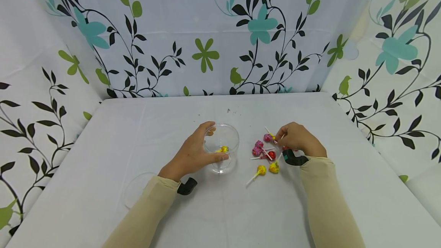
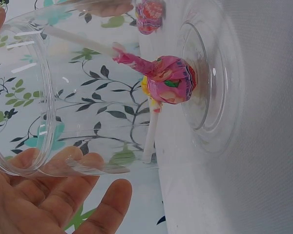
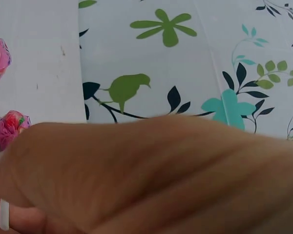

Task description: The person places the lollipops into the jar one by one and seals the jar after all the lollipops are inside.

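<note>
My left hand (image 1: 194, 150) grips a clear plastic jar (image 1: 230, 135) from its left side, thumb in front. Inside it a yellow-wrapped lollipop (image 1: 223, 149) shows from above. Seen through the jar wall in the left wrist view is a pink-wrapped lollipop (image 2: 171, 80) with a bit of yellow behind it. Over the loose lollipops, my right hand (image 1: 298, 139) has its fingers curled at a lollipop's white stick (image 3: 4, 214); the hand covers part of it. Pink lollipops (image 1: 257, 150), a red one (image 1: 271, 155) and yellow ones (image 1: 261, 170) lie just left of that hand.
A clear round lid (image 1: 138, 188) lies flat on the white table (image 1: 220, 209), partly behind my left sleeve. Small dark specks (image 1: 228, 110) dot the cloth farther back. A leaf-patterned curtain (image 1: 213, 33) stands behind the table and along its sides.
</note>
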A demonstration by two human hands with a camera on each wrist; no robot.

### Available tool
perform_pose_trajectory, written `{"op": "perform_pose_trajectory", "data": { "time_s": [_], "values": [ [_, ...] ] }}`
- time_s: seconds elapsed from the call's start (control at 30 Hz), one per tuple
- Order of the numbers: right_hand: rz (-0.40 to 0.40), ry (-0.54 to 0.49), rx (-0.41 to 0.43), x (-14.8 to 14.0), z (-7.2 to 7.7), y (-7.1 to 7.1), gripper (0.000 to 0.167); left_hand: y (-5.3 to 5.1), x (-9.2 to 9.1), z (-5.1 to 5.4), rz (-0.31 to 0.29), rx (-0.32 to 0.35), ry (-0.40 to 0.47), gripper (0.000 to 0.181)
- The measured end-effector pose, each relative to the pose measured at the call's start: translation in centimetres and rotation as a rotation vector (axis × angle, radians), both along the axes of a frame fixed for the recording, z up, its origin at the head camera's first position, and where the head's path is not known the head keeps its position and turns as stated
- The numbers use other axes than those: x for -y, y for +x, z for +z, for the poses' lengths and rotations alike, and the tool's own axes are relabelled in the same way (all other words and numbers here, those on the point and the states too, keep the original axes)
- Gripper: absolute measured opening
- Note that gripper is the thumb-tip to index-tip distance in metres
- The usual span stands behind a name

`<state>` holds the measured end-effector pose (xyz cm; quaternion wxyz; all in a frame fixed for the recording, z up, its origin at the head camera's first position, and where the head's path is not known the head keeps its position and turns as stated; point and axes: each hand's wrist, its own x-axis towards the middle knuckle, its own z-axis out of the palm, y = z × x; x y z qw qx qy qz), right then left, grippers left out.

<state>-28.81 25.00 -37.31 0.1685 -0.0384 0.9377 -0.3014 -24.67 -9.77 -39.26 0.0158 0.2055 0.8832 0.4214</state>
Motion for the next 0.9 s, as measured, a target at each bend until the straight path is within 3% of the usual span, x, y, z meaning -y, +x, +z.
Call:
{"op": "perform_pose_trajectory", "data": {
  "time_s": [0.23, 0.43, 0.9],
  "values": [
    [-0.012, -0.005, -0.007, -0.1, -0.1, -0.1, 0.017, 0.0, -0.1, 0.0, 0.007, 0.006, -0.008, 0.104],
    [-0.052, 0.004, -0.141, 0.1, 0.1, -0.1, 0.021, 0.0, -0.1, 0.0, 0.007, -0.002, -0.009, 0.104],
    [-0.172, -0.147, -0.365, 1.0, 1.5, 0.8, 0.017, 0.0, 0.0, 0.0, 0.003, -0.007, -0.011, 0.105]
  ]
}}
